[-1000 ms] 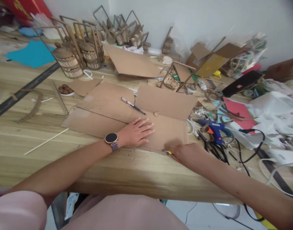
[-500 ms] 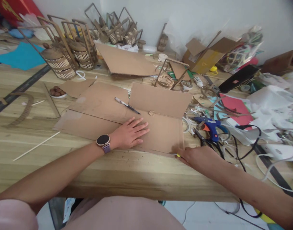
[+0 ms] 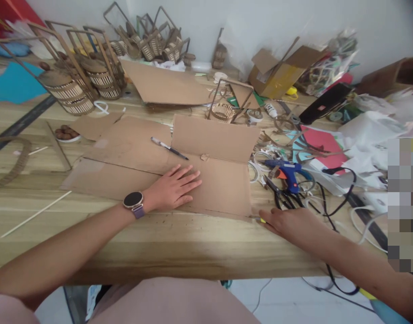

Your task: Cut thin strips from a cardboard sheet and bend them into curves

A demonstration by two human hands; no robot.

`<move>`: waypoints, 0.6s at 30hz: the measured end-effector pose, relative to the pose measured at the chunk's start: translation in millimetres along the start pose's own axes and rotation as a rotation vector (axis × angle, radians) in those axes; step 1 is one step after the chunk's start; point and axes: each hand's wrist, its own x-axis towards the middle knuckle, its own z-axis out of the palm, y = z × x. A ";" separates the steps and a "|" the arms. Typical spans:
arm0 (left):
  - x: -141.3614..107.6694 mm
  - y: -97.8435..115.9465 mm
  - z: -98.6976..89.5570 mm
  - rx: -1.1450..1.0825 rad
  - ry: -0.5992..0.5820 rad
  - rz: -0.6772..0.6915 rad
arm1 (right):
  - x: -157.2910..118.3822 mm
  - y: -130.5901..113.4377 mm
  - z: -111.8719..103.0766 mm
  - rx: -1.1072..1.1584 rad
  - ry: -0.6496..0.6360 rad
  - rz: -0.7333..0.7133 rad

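Observation:
My left hand point(image 3: 174, 186), with a watch on its wrist, lies flat with fingers spread on a brown cardboard sheet point(image 3: 223, 186). The sheet has folded flaps and a dark line along its near edge. Just off the sheet's near right corner, my right hand point(image 3: 277, 220) is closed around a small yellow utility knife point(image 3: 262, 220). Most of the knife is hidden in the fingers; its thin tip points left toward the corner. A pen point(image 3: 169, 148) rests on the cardboard beyond my left hand.
Right of the sheet lie a blue glue gun point(image 3: 287, 173), black-handled scissors point(image 3: 284, 198), tape rolls and cables. Bamboo lanterns point(image 3: 71, 92) stand at the back left. Another cardboard piece point(image 3: 169, 83) and an open box point(image 3: 277, 74) are farther back. A thin stick point(image 3: 36, 213) lies at left.
My right hand with the utility knife has moved right, from the cardboard's near right corner to just past it. My left hand stays flat on the sheet. The whole view has shifted slightly.

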 end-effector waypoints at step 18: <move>2.3 1.6 1.5 0.003 0.000 -0.006 | -31.3 20.2 38.5 0.222 0.068 0.229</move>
